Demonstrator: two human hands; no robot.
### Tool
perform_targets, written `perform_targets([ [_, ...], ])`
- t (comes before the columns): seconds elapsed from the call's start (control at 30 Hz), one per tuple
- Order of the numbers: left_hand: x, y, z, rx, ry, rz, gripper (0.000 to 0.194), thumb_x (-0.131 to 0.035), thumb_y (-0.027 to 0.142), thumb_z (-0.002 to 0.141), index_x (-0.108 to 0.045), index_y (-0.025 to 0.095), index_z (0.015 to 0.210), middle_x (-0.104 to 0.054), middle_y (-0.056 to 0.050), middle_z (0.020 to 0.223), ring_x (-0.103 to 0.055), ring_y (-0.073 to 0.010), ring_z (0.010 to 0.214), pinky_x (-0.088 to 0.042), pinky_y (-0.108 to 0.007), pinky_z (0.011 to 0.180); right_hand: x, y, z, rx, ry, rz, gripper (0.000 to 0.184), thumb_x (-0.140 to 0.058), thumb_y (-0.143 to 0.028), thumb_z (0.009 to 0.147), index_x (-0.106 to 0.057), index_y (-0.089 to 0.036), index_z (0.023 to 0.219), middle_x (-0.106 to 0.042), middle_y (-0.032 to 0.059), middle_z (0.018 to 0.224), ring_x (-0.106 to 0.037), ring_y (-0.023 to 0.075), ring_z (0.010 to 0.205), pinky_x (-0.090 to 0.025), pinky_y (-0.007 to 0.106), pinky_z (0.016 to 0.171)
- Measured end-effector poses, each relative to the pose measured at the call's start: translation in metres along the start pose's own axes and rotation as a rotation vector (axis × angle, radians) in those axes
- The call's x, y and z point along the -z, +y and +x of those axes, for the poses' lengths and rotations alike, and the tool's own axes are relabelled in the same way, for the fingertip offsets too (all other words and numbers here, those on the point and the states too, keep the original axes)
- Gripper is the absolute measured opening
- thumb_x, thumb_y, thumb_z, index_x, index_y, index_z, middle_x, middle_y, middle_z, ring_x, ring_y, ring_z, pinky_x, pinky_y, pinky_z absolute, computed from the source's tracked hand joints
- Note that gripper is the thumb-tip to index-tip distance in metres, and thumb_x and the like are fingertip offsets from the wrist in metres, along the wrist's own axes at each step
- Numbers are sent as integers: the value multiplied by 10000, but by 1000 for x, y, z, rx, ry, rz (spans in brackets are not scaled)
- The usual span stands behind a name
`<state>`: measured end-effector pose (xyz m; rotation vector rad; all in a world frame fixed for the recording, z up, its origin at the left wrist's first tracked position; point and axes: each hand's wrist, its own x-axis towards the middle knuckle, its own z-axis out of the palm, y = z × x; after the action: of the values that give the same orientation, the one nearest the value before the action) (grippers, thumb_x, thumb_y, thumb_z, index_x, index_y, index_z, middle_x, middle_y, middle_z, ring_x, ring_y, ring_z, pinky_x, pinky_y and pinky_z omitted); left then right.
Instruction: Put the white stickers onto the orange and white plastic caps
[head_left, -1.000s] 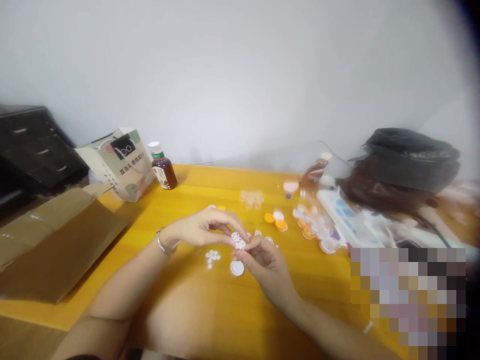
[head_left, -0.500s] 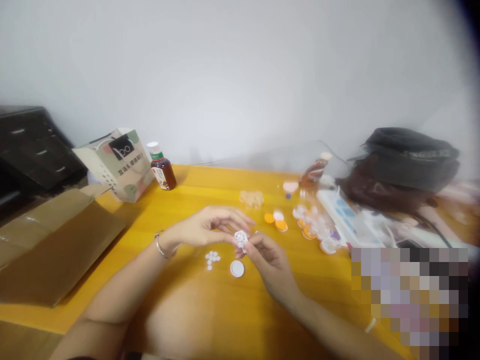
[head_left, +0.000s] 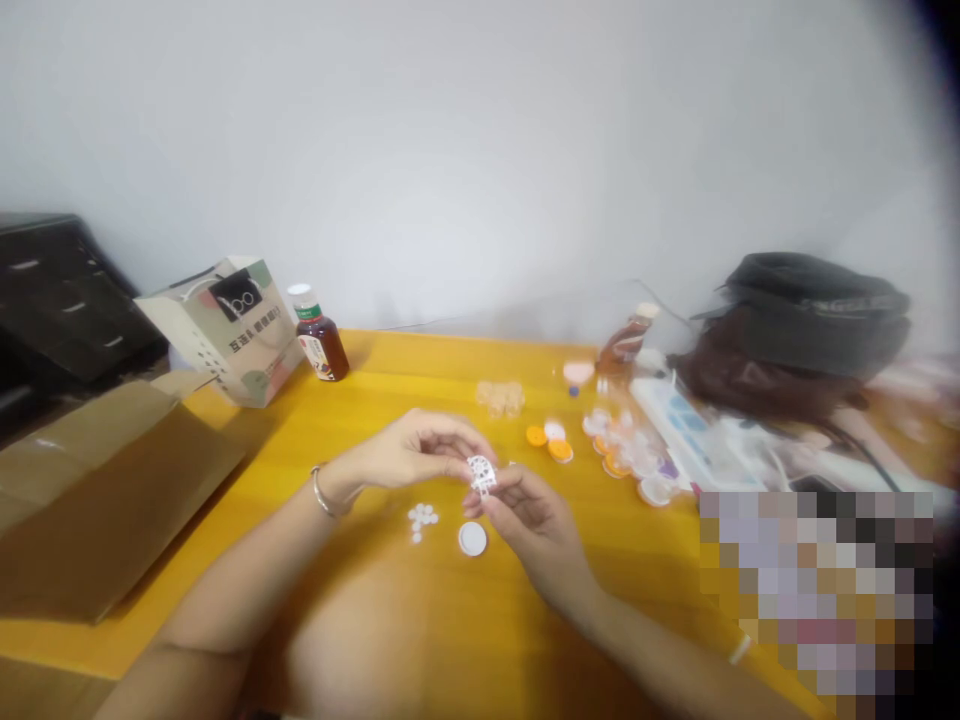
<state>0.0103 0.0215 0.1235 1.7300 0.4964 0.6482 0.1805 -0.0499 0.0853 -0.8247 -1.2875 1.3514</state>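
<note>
Fingers [head_left: 504,520] of the left hand [head_left: 409,450] and the right hand [head_left: 544,515] are clamped on one white openwork piece [head_left: 482,475], above the desk [head_left: 435,630]. Nearby lie one larger white disc [head_left: 472,539] and about eight small discs [head_left: 421,512]. One dark-red bottle [head_left: 330,348] stands capped, its content unclear to me. Both forearms [head_left: 244,570] angle inward.

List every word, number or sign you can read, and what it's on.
Paper bag: Chinese characters, too blurred to quote surely; white glasses-like sign on black patch.
Green-banded bottle: print too small to read.
Black item: lettering too blurred to read.
</note>
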Motion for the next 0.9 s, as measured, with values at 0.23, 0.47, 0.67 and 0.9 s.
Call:
perform_targets([
  [0.23,4,0,-1,19,-78,-35,192,-617,117,753,-620,103,944,-653,-79,876,-627,-121,766,-518,-242,738,-2,2,-1,-24,16,-21,142,-636,-314,729,-533,-215,724,-628,-6,680,-594,134,652,-475,268,609],
  [0.47,10,3,-3,19,-112,81,203,-618,145,755,-626,110,955,-650,-89,902,-627,-126,776,-522,-239,731,-3,3,1,-71,8,12,157,-651,-318,713,-533,-216,716,-622,-16,660,-600,135,631,-481,264,585],
  [0.67,8,1,-4,26,-112,121,212,-604,175,774,-620,108,974,-656,-91,886,-633,-135,779,-523,-249,728,1,4,4,-55,-20,-34,161,-583,-332,779,-555,-203,688,-625,-11,655,-596,129,644,-474,273,655],
  [0.9,5,-2,-2,13,-66,77,262,-607,196,774,-609,127,1027,-651,-92,939,-632,-142,821,-522,-275,758,3,7,10,-10,42,-60,168,-596,-347,770,-568,-205,684,-615,-17,654,-583,129,651,-473,278,682],
])
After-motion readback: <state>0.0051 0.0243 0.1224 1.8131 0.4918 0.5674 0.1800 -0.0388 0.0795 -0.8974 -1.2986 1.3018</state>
